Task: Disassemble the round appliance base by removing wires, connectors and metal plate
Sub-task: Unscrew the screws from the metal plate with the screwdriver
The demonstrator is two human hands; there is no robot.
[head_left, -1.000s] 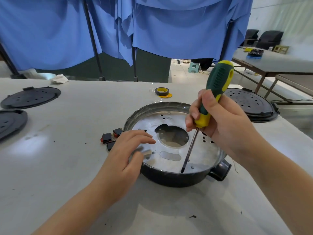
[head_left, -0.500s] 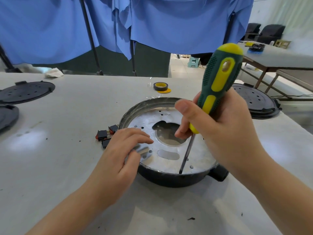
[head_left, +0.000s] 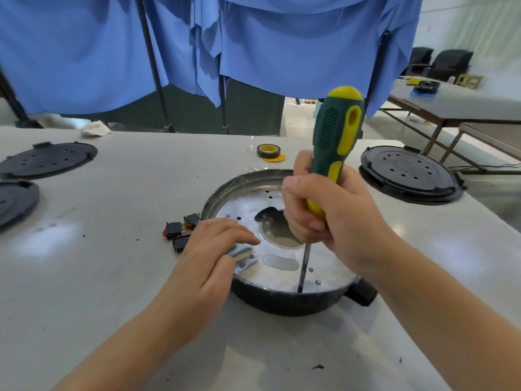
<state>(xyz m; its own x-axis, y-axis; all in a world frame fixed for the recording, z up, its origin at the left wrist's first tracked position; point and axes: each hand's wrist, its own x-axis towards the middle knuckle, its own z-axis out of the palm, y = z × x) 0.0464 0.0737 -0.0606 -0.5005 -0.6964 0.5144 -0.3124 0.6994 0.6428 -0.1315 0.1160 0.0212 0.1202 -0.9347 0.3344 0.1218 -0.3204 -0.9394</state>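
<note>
The round black appliance base [head_left: 284,304] sits in the middle of the table, a silver metal plate [head_left: 245,204] with a central hole lying inside it. My right hand [head_left: 335,218] grips a green and yellow screwdriver [head_left: 337,136] almost upright, its tip on the plate near the front rim. My left hand [head_left: 208,261] rests on the base's left rim, fingers lying on the plate and thumb against a small grey bracket [head_left: 244,256].
Several small black and red switches [head_left: 180,231] lie just left of the base. A roll of black tape [head_left: 268,151] is behind it. Black round covers lie at right [head_left: 408,173] and far left [head_left: 48,159]. Blue cloth hangs behind the table.
The screwdriver handle has swung from leaning right to nearly upright, and my right hand has moved left over the plate's hole. The tip stays near the front rim. My left hand holds its place.
</note>
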